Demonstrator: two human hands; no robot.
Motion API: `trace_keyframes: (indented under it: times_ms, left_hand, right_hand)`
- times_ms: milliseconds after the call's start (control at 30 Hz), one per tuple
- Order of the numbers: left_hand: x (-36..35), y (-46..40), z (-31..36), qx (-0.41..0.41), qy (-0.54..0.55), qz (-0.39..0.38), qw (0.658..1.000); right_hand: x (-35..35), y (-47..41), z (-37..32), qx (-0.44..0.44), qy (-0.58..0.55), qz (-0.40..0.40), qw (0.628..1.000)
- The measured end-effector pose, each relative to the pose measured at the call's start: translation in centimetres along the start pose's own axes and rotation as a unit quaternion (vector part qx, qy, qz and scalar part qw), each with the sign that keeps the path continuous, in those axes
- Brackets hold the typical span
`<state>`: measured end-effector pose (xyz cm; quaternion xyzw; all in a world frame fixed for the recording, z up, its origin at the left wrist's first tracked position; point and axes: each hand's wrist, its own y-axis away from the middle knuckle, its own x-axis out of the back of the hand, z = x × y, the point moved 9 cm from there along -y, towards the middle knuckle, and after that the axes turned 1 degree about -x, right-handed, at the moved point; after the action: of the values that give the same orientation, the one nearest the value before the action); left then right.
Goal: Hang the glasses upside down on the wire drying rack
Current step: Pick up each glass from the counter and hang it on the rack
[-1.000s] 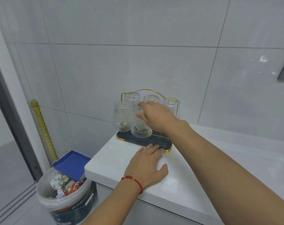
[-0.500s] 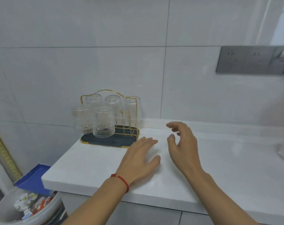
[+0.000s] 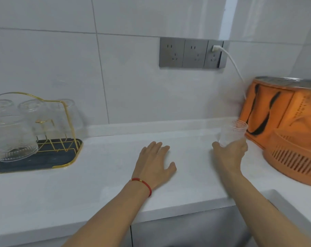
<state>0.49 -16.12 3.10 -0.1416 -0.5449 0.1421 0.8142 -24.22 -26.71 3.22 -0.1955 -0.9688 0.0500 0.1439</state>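
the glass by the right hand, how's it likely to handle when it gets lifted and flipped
The glass looks thin and clear, so it is probably fragile against the hard counter. Its ribbed wall may give some grip, though glass can be slippery if wet. The right hand wraps only its base, so it might tip while being turned over.

Bright even indoor light, soft faint shadows, slight motion blur, wide-angle bending at edges
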Motion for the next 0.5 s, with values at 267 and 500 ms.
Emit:
trace_keyframes:
  times_ms: [267,500]
  left_hand:
    - [0.3,0.2,-0.2,-0.012,0.02,0.042,0.999]
    - [1.4,0.3,-0.1,0.0,0.096,0.052,0.994]
  right_hand:
    - [-0.8,-5.1,1.1,-0.005,0.06,0.078,0.995]
    - [-2.0,-0.6,-3.1,0.169,0.027,-0.005,0.985]
